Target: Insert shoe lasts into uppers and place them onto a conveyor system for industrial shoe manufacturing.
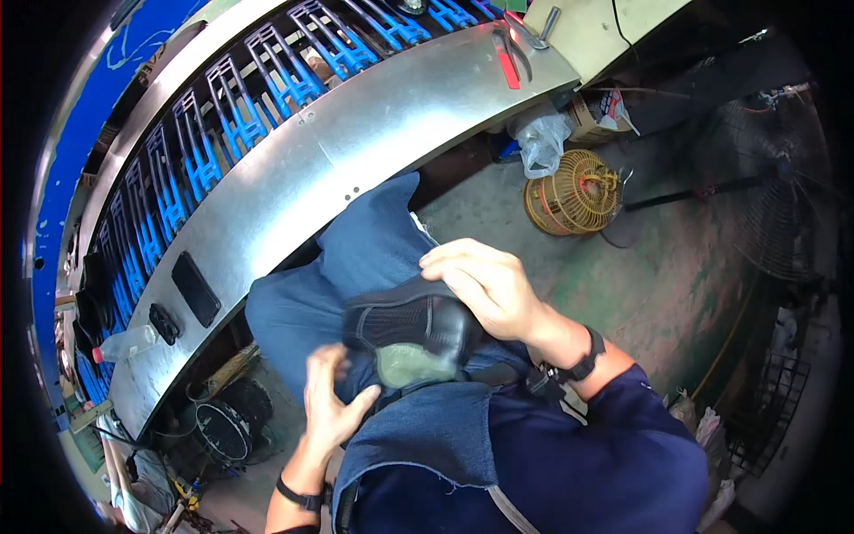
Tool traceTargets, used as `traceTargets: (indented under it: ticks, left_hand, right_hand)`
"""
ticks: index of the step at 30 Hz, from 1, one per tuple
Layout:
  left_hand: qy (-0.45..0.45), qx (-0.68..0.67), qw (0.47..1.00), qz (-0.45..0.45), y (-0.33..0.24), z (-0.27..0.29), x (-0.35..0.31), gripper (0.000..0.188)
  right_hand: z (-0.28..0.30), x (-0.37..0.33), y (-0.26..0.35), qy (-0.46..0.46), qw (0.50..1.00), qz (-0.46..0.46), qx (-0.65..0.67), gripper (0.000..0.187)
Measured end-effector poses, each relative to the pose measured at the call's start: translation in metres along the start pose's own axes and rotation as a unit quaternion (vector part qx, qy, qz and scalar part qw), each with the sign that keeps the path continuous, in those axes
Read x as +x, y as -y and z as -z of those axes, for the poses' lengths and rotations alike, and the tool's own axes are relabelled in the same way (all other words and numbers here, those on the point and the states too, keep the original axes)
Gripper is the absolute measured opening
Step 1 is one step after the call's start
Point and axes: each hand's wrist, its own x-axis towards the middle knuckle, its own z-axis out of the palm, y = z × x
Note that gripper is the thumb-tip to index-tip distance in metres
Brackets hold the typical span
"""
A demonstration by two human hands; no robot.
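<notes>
On the blue denim over my lap lies a black item [405,325] with a mesh panel, a shiny black side and a pale grey-green pad. I cannot tell its kind. At its left lower side is my left hand [331,400], slightly blurred, its thumb and fingers apart and nothing seen between them. Just above the item's right end is my right hand [489,285], fingers together and bent over. Its fingertips point left, close to the item's upper edge. What they hold, if anything, is hidden beneath them. Denim cloth [445,432] also covers my front.
A curved-looking metal bench [320,169] runs ahead, carrying a phone [196,289], a clear bottle [129,344], red-handled pliers [510,62] and a hammer [544,31]. Behind it stand several blue-black metal frames [236,102]. At right are a birdcage [574,191] and a fan [778,200].
</notes>
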Motion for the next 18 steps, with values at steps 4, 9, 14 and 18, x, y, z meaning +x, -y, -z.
traceTargets:
  ticks: [4, 9, 14, 18]
  left_hand:
    - [-0.041, 0.19, 0.924, -0.33, -0.012, -0.01, 0.077, 0.106]
    - [-0.064, 0.107, 0.905, -0.406, -0.013, -0.026, 0.114, 0.102]
    - [-0.106, 0.098, 0.903, -0.405, -0.011, -0.03, 0.119, 0.094]
    - [-0.108, 0.031, 0.941, -0.318, -0.015, -0.015, 0.119, 0.091]
  right_hand:
    - [-0.012, 0.004, -0.051, 0.004, 0.977, -0.179, 0.116, 0.031]
    - [-0.026, -0.006, -0.047, -0.152, 0.984, -0.048, 0.073, 0.037]
    - [-0.038, 0.005, -0.067, -0.176, 0.98, -0.036, 0.08, 0.042]
    - [-0.046, 0.036, -0.066, -0.148, 0.983, -0.088, 0.069, 0.054]
